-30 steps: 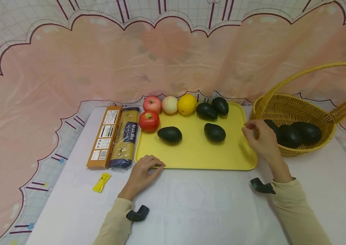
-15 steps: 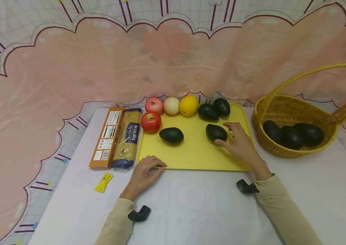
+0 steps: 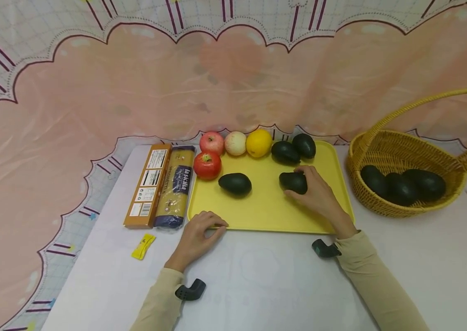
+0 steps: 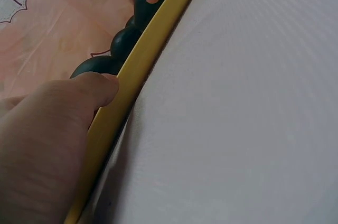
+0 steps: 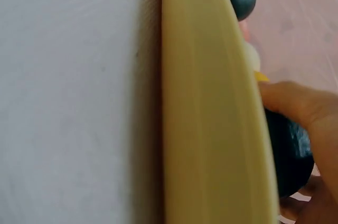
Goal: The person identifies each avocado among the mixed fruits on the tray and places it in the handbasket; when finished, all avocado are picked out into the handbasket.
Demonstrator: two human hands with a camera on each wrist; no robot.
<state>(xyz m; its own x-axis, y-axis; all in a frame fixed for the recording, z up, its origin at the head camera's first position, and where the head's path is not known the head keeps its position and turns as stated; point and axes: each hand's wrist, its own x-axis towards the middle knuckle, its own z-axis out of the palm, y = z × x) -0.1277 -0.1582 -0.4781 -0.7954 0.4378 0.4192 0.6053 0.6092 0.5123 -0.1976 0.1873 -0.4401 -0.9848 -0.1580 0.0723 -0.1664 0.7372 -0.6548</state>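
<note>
My right hand [image 3: 315, 193] grips a dark green avocado [image 3: 293, 182] on the yellow tray [image 3: 258, 216], thumb on the near side and fingers on the far side. In the right wrist view the same avocado [image 5: 288, 152] shows between thumb and fingers, partly behind the tray's rim. My left hand [image 3: 201, 234] rests on the tray's front left edge with relaxed fingers, holding nothing. Another avocado [image 3: 235, 184] lies left of the held one. Two more avocados [image 3: 285, 152] sit together at the back of the tray.
Right of the tray stands a wicker basket [image 3: 361, 197] with a tall handle and several avocados inside. Apples [image 3: 207, 165], a pale round fruit [image 3: 235, 143] and an orange [image 3: 259, 143] line the tray's back left. Spaghetti [image 3: 175, 188], an orange-brown box [image 3: 148, 186] and a yellow packet [image 3: 144, 246] lie left.
My right hand has moved left from beside the basket to the avocado on the tray's right half, and its fingers have closed round it. My left hand has stayed at the tray edge.
</note>
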